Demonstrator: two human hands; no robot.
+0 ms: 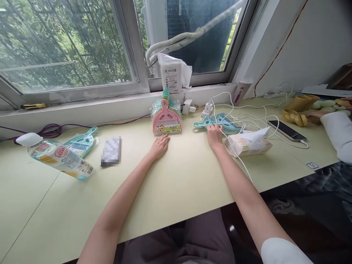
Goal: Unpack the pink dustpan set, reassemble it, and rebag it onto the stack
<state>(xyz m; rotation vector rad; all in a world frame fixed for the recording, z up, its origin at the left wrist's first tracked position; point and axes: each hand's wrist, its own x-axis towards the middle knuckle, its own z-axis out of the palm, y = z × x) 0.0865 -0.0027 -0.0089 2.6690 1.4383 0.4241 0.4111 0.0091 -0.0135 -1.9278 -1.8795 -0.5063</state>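
My left hand [160,146] lies flat on the table, its fingertips at the lower edge of a pink mini dustpan-and-brush set [167,119] in clear wrap. That pink set leans upright at the front of a stack with green and yellow handles behind it. Over on the right, my right hand [214,135] has its fingers bent over a teal dustpan-and-brush set [202,125], one of a few wrapped teal sets lying flat; its fingertips are partly hidden. Another teal set [85,143] lies at the left, partly behind a bottle.
Left stands a tilted-looking drink bottle [62,157] beside a blurred small box [111,151]. Right are a tissue pack [249,143], white cables, a charging phone [287,131], tape rolls [294,117] and another person's sleeve [338,134]. A white box [172,77] rests on the windowsill.
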